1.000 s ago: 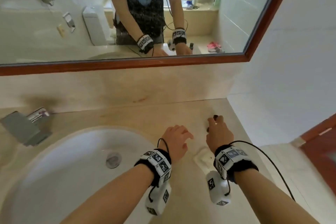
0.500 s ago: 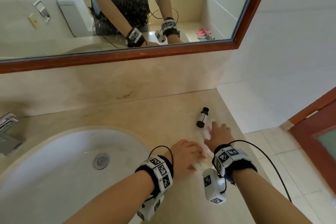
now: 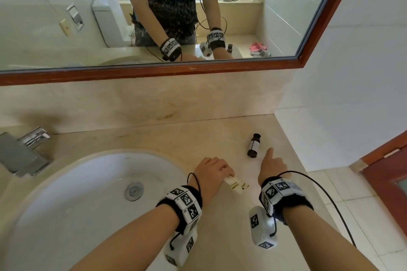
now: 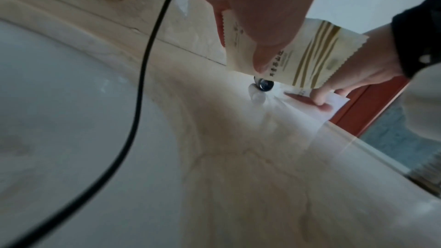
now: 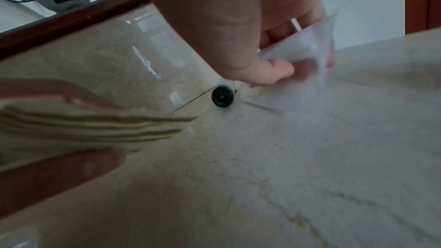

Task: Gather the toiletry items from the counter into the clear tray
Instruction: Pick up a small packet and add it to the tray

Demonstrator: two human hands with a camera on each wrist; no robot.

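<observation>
Early on: left hand (image 3: 212, 167) fingers pinching striped sachet (image 3: 236, 185), right hand (image 5: 238, 31) pinching clear packet (image 5: 307, 52) beside bottle (image 3: 253, 145); no tray visible.

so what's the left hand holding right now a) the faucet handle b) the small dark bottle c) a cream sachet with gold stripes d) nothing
c: the left hand pinches a cream sachet with gold stripes by its edge, while the small dark bottle lies on its side on the counter, ungripped.
</observation>
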